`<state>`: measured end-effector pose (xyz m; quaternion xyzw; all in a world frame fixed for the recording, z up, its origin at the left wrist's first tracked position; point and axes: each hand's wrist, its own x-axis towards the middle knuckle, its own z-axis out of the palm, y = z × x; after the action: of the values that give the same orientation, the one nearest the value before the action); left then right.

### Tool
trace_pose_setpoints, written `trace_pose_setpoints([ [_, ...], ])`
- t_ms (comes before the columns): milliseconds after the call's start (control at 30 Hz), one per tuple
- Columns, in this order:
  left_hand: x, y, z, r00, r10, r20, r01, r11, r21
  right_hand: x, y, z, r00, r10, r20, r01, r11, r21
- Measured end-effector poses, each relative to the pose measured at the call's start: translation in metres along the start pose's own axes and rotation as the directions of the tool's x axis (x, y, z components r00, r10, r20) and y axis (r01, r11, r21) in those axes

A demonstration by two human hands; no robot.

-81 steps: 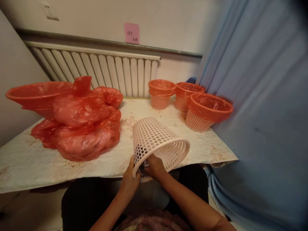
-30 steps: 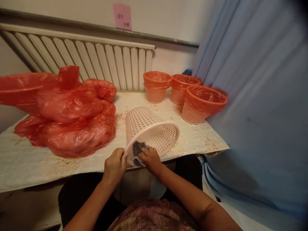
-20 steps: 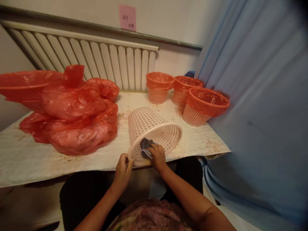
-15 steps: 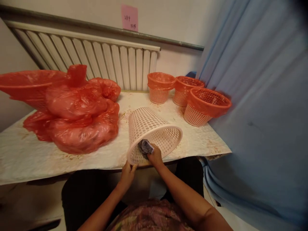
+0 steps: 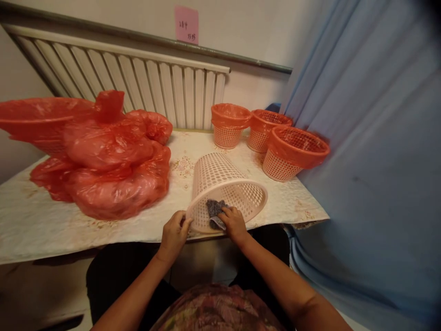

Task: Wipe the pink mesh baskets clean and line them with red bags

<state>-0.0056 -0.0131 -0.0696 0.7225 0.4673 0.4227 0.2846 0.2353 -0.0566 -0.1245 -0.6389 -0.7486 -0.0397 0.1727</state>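
Observation:
A pale pink perforated plastic basket [image 5: 217,172] lies on its side on the table, its mouth facing me. My left hand [image 5: 175,232] pinches the left edge of its rim between thumb and fingers. Just inside the mouth, my right hand [image 5: 234,223] is closed on a dark grey cloth [image 5: 215,212], which rests against the lower inner wall.
Three baskets lined with red bags [image 5: 230,126] [image 5: 265,131] [image 5: 292,154] stand at the back right. A large heap of red plastic bags [image 5: 117,174] covers the table's left part. A blue curtain [image 5: 372,184] hangs along the right; a radiator [image 5: 148,87] is behind.
The basket has shifted slightly right and turned a little. My left hand has moved up along the rim's left side. My right hand and the cloth have moved a little to the right.

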Motion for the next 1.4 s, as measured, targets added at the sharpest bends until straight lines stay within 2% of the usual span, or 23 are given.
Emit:
trace_pose_setpoints([
  [133,-0.008,-0.006,0.021,0.999,-0.043,-0.003,0.043,0.997,-0.056,-0.001,0.001,0.008,0.983,0.152,-0.099,-0.136,0.978,0.156],
  [233,-0.022,-0.02,0.042,0.996,-0.078,0.049,0.082,0.993,-0.086,0.01,-0.014,0.019,0.93,0.312,-0.192,-0.215,0.889,0.405],
  [333,-0.03,-0.03,0.056,0.991,-0.092,0.094,0.101,0.99,-0.099,0.026,-0.038,0.024,0.896,0.398,-0.195,-0.24,0.806,0.541],
  [400,-0.029,-0.031,0.055,0.992,-0.094,0.083,0.102,0.991,-0.09,0.033,-0.053,0.02,0.908,0.365,-0.203,-0.201,0.808,0.554],
  [500,-0.019,-0.026,0.042,0.996,-0.084,0.034,0.086,0.995,-0.049,0.033,-0.065,0.009,0.955,0.19,-0.227,-0.052,0.862,0.504],
  [600,-0.007,-0.019,0.02,0.996,-0.078,-0.03,0.079,0.997,0.014,0.023,-0.054,0.001,0.992,0.004,-0.129,0.035,0.955,0.296],
  [667,0.0,-0.014,0.007,0.995,-0.07,-0.069,0.074,0.996,0.049,0.017,-0.037,-0.001,0.998,-0.054,-0.034,0.058,0.988,0.14],
  [767,0.006,-0.005,-0.006,0.995,-0.042,-0.093,0.048,0.997,0.067,0.012,-0.014,-0.002,1.0,-0.021,0.0,0.021,1.0,0.016],
  [867,0.004,0.0,-0.005,0.995,-0.029,-0.098,0.032,0.999,0.035,0.011,-0.008,0.0,0.998,0.06,-0.037,-0.059,0.998,0.028],
  [967,-0.008,-0.006,0.013,0.993,-0.066,-0.101,0.065,0.998,-0.019,0.013,-0.014,0.006,0.982,0.161,-0.098,-0.146,0.978,0.147],
  [1033,-0.019,-0.016,0.03,0.994,-0.096,-0.062,0.093,0.995,-0.048,0.017,-0.022,0.011,0.962,0.229,-0.147,-0.184,0.945,0.27],
  [1133,-0.03,-0.027,0.05,0.994,-0.11,0.022,0.112,0.99,-0.089,0.027,-0.036,0.015,0.942,0.284,-0.182,-0.181,0.881,0.436],
  [1200,-0.03,-0.028,0.053,0.994,-0.101,0.044,0.104,0.99,-0.097,0.035,-0.048,0.013,0.938,0.293,-0.186,-0.173,0.859,0.482],
  [1300,-0.019,-0.019,0.043,0.997,-0.07,0.025,0.072,0.995,-0.071,0.042,-0.065,0.005,0.944,0.254,-0.211,-0.118,0.857,0.502],
  [1400,0.001,-0.005,0.021,0.999,-0.041,-0.027,0.04,0.999,-0.023,0.037,-0.068,-0.002,0.968,0.131,-0.213,-0.019,0.889,0.458],
])
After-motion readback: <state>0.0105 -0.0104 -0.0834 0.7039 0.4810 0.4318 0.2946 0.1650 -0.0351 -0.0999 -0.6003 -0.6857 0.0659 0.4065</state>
